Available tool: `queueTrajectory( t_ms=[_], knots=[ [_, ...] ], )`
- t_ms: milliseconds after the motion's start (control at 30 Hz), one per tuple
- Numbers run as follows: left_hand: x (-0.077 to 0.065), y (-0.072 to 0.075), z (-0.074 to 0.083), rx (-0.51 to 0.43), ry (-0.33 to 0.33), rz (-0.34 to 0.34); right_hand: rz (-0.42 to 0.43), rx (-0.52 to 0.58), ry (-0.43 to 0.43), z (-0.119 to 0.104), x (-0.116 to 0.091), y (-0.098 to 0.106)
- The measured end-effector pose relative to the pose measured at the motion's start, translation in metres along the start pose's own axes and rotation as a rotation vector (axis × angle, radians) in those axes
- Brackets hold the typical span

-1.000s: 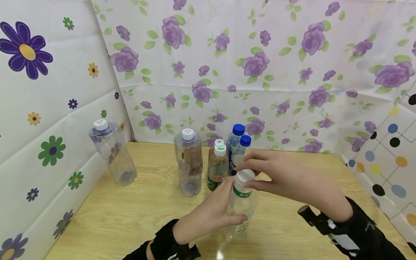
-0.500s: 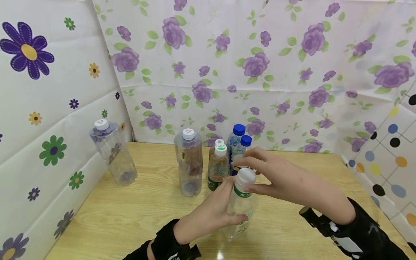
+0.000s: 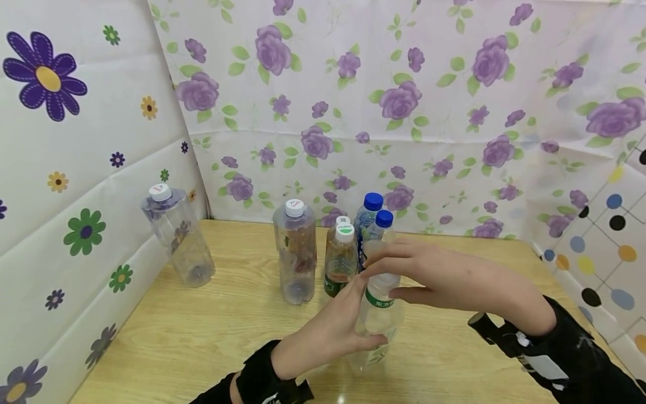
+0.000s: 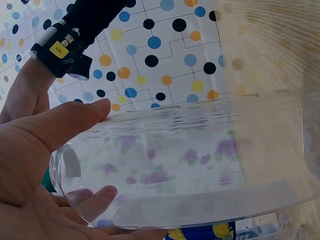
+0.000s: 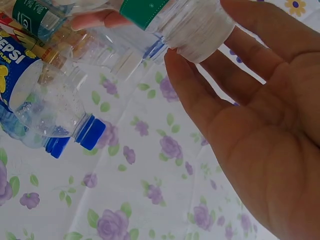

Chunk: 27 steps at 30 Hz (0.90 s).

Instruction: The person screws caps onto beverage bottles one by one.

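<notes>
A clear plastic bottle (image 3: pixel 377 321) with a green band below its neck stands near the table's front, tilted a little. My left hand (image 3: pixel 323 331) grips it around the upper body, thumb on the near side. Through its clear wall some of my left fingers show in the left wrist view. Over its top arches my right hand (image 3: pixel 434 275), fingers on the far side and thumb on the near side of the whitish cap (image 3: pixel 387 280). The right wrist view shows fingertips at the rim of that cap (image 5: pixel 202 37). My right fingers partly hide the cap from the head view.
Behind the hands stand two blue-capped bottles (image 3: pixel 383 220), one with a Pepsi label (image 5: pixel 15 65). Beside them are two white-capped bottles (image 3: pixel 345 235). A large clear bottle (image 3: pixel 295 252) stands left of these, and another (image 3: pixel 179 238) near the left wall. Patterned cloth (image 3: pixel 313 84) encloses the table (image 3: pixel 242 325).
My right hand opened slightly off the cap, then came back over it, covering more of it, with the wrist shifted slightly right. My left hand keeps its grip on the bottle.
</notes>
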<state>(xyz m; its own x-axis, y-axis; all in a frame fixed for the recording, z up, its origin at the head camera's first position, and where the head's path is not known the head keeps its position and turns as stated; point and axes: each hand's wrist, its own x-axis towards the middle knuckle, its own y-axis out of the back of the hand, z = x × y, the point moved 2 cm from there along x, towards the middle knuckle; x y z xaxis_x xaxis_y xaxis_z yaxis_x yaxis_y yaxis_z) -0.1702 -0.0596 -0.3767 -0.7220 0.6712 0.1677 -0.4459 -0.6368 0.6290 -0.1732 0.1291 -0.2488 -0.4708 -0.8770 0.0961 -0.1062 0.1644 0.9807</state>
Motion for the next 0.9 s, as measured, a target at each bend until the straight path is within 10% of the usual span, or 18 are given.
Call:
queueTrajectory(
  t_ms=[567,900],
  knots=[
    [-0.0002,0.0013,-0.0003,-0.018,0.010,0.004,0.167,-0.113,-0.068,-0.0087,0.0034,-0.0087],
    [-0.0018,0.0003,0.0030,-0.013,-0.021,-0.007,0.062,-0.060,-0.060,-0.0036,-0.0009,-0.0034]
  ],
)
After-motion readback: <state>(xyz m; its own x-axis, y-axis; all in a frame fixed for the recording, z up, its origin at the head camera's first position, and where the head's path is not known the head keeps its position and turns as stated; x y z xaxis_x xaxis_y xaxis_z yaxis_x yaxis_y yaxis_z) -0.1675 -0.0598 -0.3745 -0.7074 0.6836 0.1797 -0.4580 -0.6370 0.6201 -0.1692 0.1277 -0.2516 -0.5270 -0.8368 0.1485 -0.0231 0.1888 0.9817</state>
